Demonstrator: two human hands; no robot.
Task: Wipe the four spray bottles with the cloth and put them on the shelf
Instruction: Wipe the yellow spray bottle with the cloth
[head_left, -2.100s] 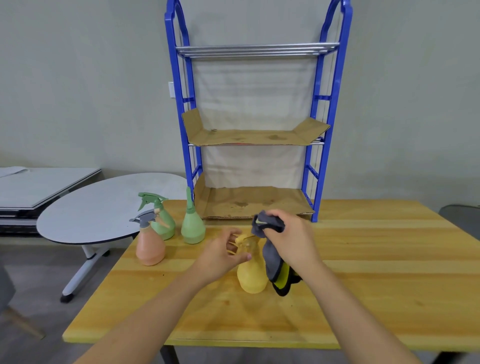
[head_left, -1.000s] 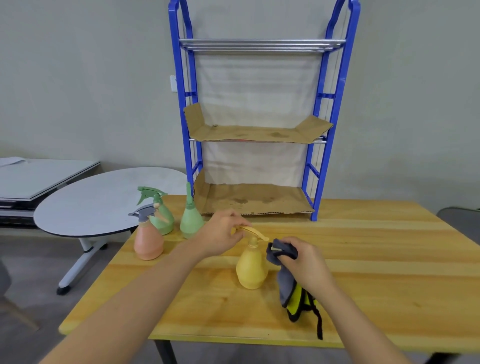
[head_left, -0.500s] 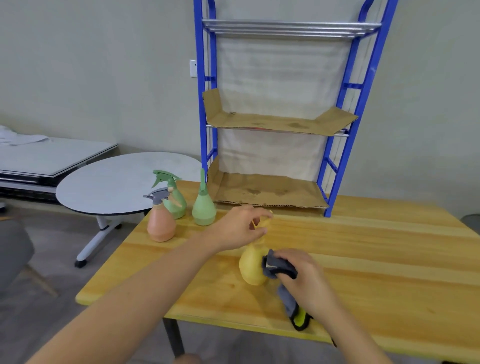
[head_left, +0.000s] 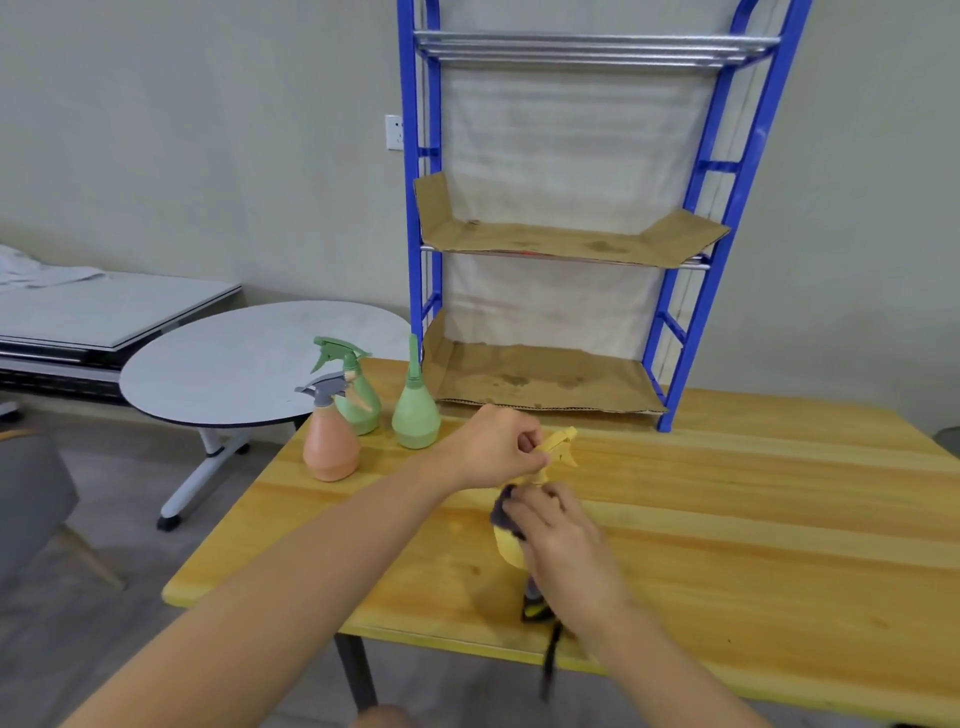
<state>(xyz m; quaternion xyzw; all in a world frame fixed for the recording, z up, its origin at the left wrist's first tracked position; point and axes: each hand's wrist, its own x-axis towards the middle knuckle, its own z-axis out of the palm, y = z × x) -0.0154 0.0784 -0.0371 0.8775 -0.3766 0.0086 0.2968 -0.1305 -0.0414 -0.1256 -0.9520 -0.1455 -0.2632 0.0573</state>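
Observation:
A yellow spray bottle (head_left: 506, 548) stands on the wooden table (head_left: 753, 530), mostly hidden by my hands. My left hand (head_left: 493, 447) grips its yellow trigger head from the left. My right hand (head_left: 563, 535) presses a dark grey cloth (head_left: 503, 512) with a yellow-green edge against the bottle's body. Three more bottles stand at the table's far left: an orange one (head_left: 331, 447) with a grey head, a green one (head_left: 358, 400) with a green trigger, and a green one (head_left: 415, 418) with a plain thin neck. The blue shelf (head_left: 670, 332) stands behind, its two cardboard-lined levels bare.
A round grey side table (head_left: 234, 364) stands left of the wooden table. A low grey platform (head_left: 104, 312) lies further left. The grey edge of a chair (head_left: 31, 493) shows at the left border. A wall socket (head_left: 395, 132) sits beside the shelf frame.
My right hand with the cloth has moved from beside the yellow bottle onto its body. My left hand has shifted from the neck onto the trigger head. The camera has turned leftward and closer.

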